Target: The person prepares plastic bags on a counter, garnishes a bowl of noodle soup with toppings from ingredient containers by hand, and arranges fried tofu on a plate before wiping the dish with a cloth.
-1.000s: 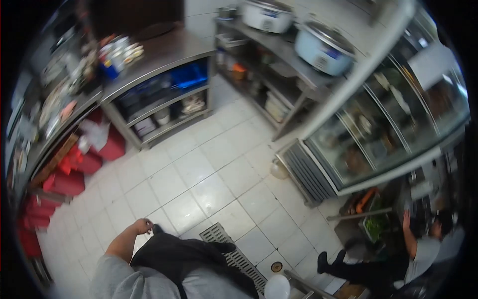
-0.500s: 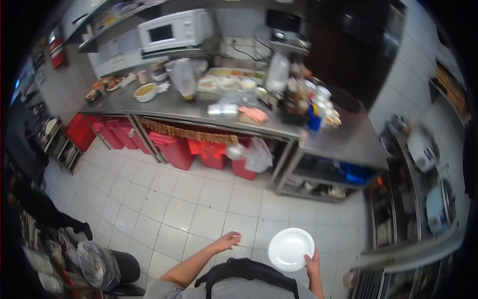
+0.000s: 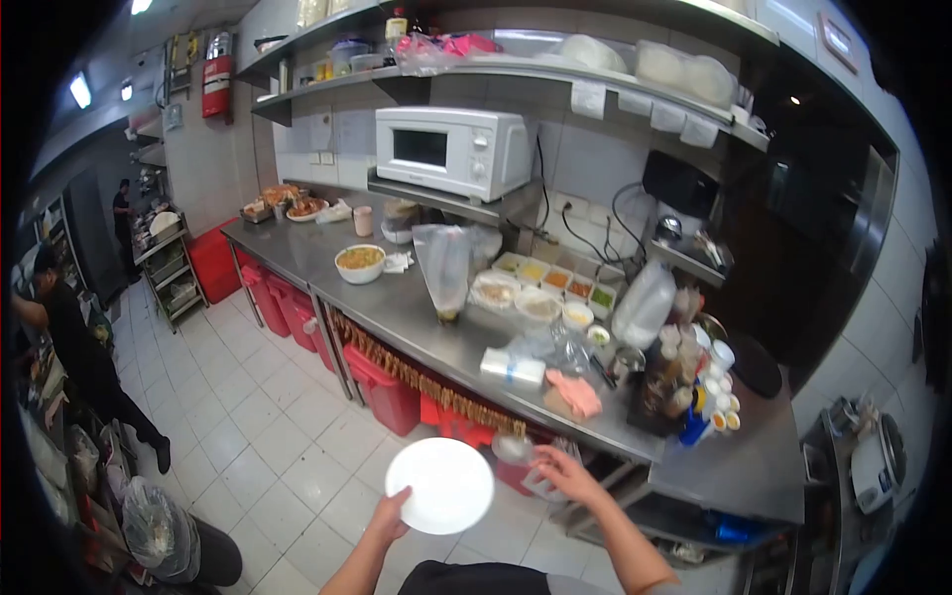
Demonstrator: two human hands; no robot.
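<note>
White plate (image 3: 439,486) hangs in the left hand (image 3: 394,513) over the tiled floor (image 3: 322,506), just short of the front edge of the bench (image 3: 397,293). 1 thumb lies over the rim, while the other fingers are out of sight, presumably closed underneath. It looks rigid, smooth and fairly light (ceramic or plastic, I cannot tell), so it may be slippery when wet and perhaps breakable; the rim, pinched from above and below, seems the best hold. Near the front edge, below the pink cloth (image 3: 575,395), the right hand (image 3: 565,476) has its fingers loosely bent and parted, with nothing visible in them. Whether they touch the plastic bag (image 3: 541,488) behind is unclear, as the 2 overlap. The plate's underside is hidden.
</note>
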